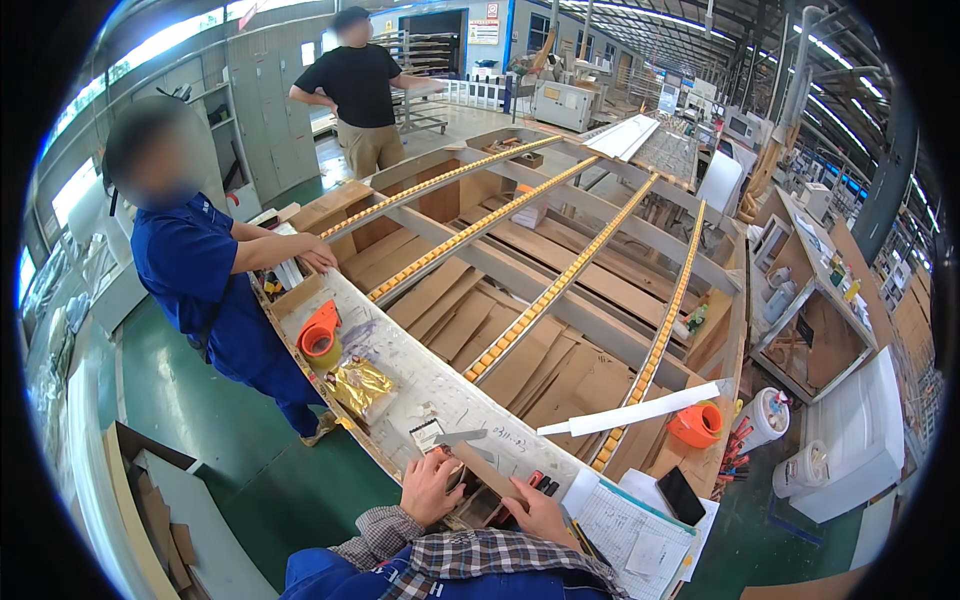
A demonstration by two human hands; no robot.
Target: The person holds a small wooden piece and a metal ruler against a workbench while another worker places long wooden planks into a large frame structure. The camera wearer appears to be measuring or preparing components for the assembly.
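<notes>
Currently, the left hand has its fingers bent beside a brown strip; whether it grips anything, I cannot tell. The right hand touches the strip's near right end, its hold likewise unclear. The strip slants between both hands, at the near edge of the pale surface. Just beyond it lies a flat grey piece. Farther left are a gold foil packet and an orange tape dispenser; rightward, written sheets and a black phone.
</notes>
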